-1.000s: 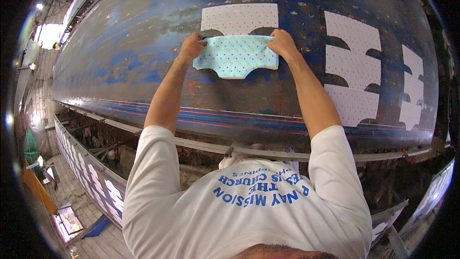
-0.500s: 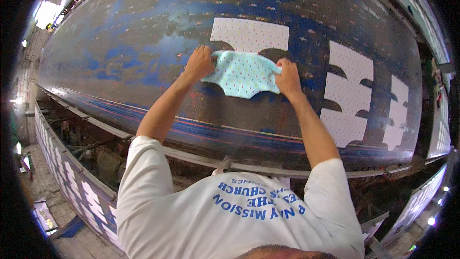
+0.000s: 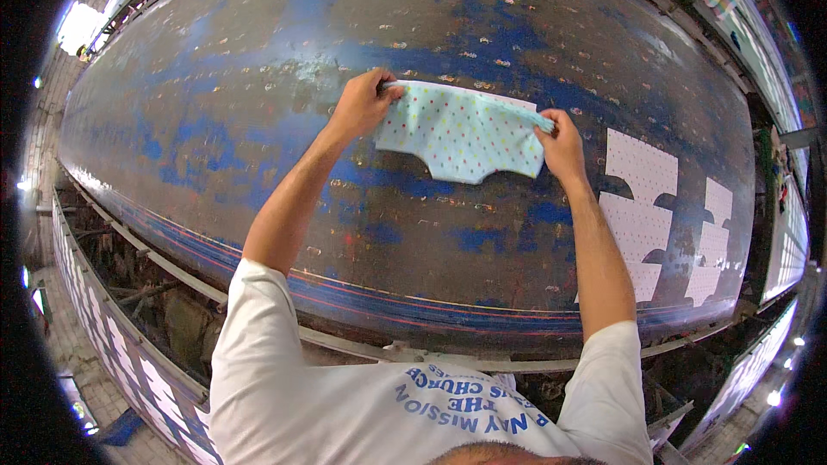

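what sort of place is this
Probably a garment or textile printing workshop, judging by the long blue-stained worktable, the white dotted garment cutouts laid on it in columns and the pale blue dotted garment panel held by its upper corners.

Clear passage extends over the printing table (image 3: 189,198) to the left of the left hand (image 3: 366,103) and on the far side of the light-blue dotted fabric panel (image 3: 461,136). A second gap lies between the forearms, near side of the panel. Obstacles: the right forearm (image 3: 602,250), and on the right, two columns of white dotted fabric pieces (image 3: 639,213).
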`<state>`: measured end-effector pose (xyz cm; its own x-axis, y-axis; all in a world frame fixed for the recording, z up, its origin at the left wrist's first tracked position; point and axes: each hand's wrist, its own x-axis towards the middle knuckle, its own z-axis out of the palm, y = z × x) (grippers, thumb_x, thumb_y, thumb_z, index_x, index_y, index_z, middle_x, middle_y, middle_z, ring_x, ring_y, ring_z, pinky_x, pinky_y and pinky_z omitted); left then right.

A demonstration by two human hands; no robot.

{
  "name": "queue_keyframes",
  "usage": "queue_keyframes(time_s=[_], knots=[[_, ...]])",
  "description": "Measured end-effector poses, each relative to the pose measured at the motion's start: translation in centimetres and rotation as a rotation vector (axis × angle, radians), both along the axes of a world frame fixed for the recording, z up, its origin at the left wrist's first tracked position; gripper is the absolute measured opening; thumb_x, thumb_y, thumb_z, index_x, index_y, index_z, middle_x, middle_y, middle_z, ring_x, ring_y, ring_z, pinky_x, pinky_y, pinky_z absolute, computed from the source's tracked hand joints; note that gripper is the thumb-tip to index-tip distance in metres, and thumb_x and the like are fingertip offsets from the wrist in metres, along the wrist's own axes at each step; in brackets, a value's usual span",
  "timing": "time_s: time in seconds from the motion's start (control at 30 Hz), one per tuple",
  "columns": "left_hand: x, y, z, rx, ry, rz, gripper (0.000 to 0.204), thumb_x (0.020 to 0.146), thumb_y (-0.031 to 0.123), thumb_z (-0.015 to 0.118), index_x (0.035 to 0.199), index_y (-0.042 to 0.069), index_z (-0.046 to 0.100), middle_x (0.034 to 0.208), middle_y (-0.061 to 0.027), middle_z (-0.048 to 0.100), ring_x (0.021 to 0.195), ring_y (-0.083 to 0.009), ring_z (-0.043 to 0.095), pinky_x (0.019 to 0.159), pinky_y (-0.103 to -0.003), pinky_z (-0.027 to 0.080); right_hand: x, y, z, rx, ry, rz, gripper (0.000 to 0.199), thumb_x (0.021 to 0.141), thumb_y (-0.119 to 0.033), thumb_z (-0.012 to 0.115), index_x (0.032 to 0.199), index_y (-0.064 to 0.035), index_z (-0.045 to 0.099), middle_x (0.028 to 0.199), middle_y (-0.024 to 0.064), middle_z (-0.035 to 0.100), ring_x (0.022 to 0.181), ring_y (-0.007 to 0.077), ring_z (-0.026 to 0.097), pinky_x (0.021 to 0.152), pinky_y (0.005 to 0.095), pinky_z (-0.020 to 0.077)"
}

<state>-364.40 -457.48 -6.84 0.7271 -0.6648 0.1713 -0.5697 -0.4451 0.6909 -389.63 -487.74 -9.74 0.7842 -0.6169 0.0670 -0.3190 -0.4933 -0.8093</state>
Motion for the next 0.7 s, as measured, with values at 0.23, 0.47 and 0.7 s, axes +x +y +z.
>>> queue_keyframes(time_s=[0.23,0.47,0.7], knots=[[5.1,-3.5,-5.7,0.234,-0.072,0.035,0.038,0.084,0.036,0.082,0.100,0.002,0.075,0.097,-0.0207,0.073,0.092,-0.0391,0.069,0.082,-0.047,0.055,5.9,-2.4,-4.1,-0.305,0.234,-0.037,0.032,0.085,-0.014,0.071,0.116,-0.0056,0.069,0.115,0.0211,0.070,0.109,0.0427,0.067,0.093,0.0485,0.0547],[6.7,-3.8,-6.7,0.369,-0.172,-0.026,0.036,0.086,0.037,0.076,0.103,0.005,0.080,0.104,-0.0240,0.071,0.101,-0.0418,0.067,0.089,-0.049,0.054,7.8,-4.4,-3.1,-0.145,0.547,0.064,0.048,0.076,-0.026,0.070,0.119,-0.0071,0.074,0.121,0.0292,0.068,0.122,0.0433,0.061,0.106,0.0486,0.0505],[1.4,-5.3,-4.1,0.533,-0.221,0.013,0.042,0.090,0.030,0.073,0.114,-0.004,0.066,0.111,-0.0248,0.070,0.108,-0.0455,0.066,0.094,-0.053,0.052,3.6,0.0,-2.3,-0.228,0.131,0.176,0.029,0.072,-0.012,0.074,0.101,-0.0080,0.070,0.107,0.0191,0.069,0.104,0.0396,0.066,0.092,0.0484,0.0531]])
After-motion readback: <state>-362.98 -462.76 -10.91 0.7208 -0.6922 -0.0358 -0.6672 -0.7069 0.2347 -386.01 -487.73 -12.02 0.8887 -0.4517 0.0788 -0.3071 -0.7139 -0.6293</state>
